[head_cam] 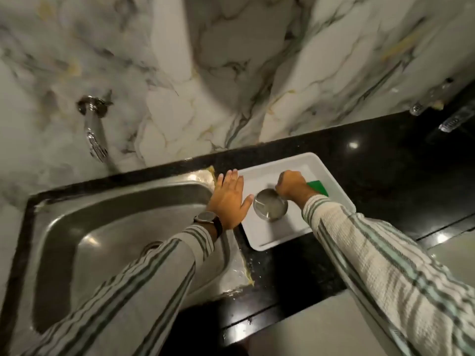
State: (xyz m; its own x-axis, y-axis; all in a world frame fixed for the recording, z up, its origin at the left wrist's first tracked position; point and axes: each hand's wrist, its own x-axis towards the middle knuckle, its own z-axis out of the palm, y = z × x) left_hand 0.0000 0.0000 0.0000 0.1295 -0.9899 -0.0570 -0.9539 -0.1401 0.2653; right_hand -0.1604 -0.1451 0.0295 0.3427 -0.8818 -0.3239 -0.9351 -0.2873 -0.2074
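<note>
One cup (270, 208) in one tray (272, 236), right hand (293, 185) pinching its rim, one sponge (318, 187) just past those fingers. Then the left hand (230, 201) lies flat, fingers straight, beside the tray. Black counter (372, 163), one sink (115, 227), marble wall (231, 73).

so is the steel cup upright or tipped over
Upright: the steel cup stands in the white tray with its round open mouth facing up toward the camera, and the right hand pinches its rim.
</note>
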